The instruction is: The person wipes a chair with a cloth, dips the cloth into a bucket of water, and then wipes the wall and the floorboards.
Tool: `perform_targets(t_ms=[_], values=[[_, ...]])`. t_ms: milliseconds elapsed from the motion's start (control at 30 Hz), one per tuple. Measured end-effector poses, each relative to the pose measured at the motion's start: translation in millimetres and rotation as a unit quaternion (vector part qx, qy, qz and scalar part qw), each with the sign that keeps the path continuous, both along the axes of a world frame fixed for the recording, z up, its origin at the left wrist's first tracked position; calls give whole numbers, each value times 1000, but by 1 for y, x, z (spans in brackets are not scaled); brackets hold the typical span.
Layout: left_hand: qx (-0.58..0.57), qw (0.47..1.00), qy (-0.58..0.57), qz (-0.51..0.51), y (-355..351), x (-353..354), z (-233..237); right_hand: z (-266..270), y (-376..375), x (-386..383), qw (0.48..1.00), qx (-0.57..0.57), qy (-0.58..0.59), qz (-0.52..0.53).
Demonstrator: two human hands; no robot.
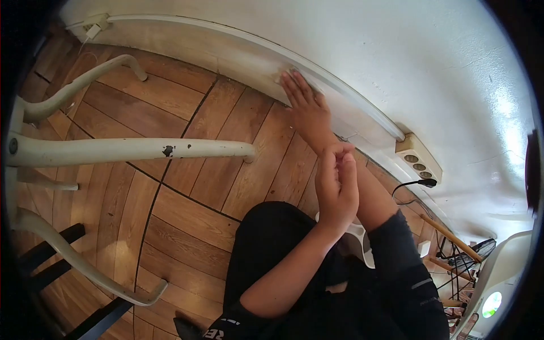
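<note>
My right hand (306, 105) reaches forward to the low wall panel (243, 67), its fingers stretched out and pressed against it. A crumpled pale cloth or wipe (293, 71) shows at the fingertips, mostly covered by the hand. My left hand (339, 190) is closed, fingers curled in against the thumb, beside my right forearm and overlapping it in view. Whatever the left fingers hold, if anything, is hidden. A narrow white trunking strip (340, 88) runs along the top of the panel, just above the right hand.
A cream multi-socket (419, 158) is fixed to the wall on the right, with a black plug (426, 183) hanging below. Curved cream metal legs (130, 150) with chipped paint stand on the wooden floor (192, 204) at left. A white chair (501, 272) is at lower right.
</note>
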State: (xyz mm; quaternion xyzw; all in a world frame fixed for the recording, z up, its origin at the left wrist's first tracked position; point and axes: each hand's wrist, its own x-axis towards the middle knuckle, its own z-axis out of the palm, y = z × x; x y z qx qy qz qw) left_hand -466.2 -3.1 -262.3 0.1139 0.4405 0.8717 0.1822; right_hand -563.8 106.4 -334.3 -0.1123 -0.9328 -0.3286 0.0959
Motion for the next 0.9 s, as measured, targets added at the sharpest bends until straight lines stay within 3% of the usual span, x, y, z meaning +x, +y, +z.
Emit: perform_targets(t_ms=[67, 233, 367, 467, 500, 700, 900], values=[[-6, 1000, 7, 6, 0, 2, -1, -4, 3, 2, 1000, -6, 6, 6], [10, 1000, -5, -12, -5, -3, 8, 0, 39, 60, 994, 106, 13, 19], [-5, 1000, -4, -7, -6, 1, 10, 15, 62, 144, 997, 33, -49, -43], [5, 1000, -3, -8, -5, 4, 10, 18, 73, 176, 993, 41, -86, -75], [9, 1000, -8, -5, -5, 3, 10, 14, 80, 175, 999, 4, -40, -12], [32, 999, -23, -18, 2, 6, 12, 5, 58, 110, 996, 54, -64, 13], [16, 1000, -1, 13, -2, -1, 1, 0, 5, -29, 989, -14, 70, 130]])
